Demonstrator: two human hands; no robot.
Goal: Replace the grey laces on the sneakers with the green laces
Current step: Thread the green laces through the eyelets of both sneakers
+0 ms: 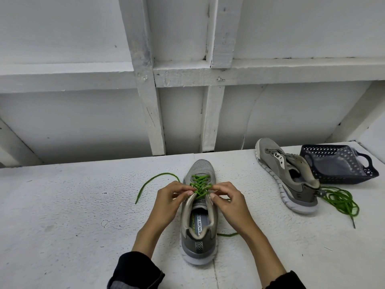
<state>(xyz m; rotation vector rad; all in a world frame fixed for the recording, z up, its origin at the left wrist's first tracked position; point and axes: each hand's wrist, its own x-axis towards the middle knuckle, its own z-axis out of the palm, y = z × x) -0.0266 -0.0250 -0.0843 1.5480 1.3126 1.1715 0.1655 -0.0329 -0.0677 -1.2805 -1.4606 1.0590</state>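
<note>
A person's left hand (170,197) and right hand (227,198) pinch the green lace (200,185) at the upper eyelets of a grey sneaker (199,217) standing mid-table (73,215). Lacing looks nearly finished; pulling both ends even likely comes next. The second sneaker (288,176) lies unlaced to the right, beside a coiled green lace (339,200) and a dark basket (337,163), with open room left.
</note>
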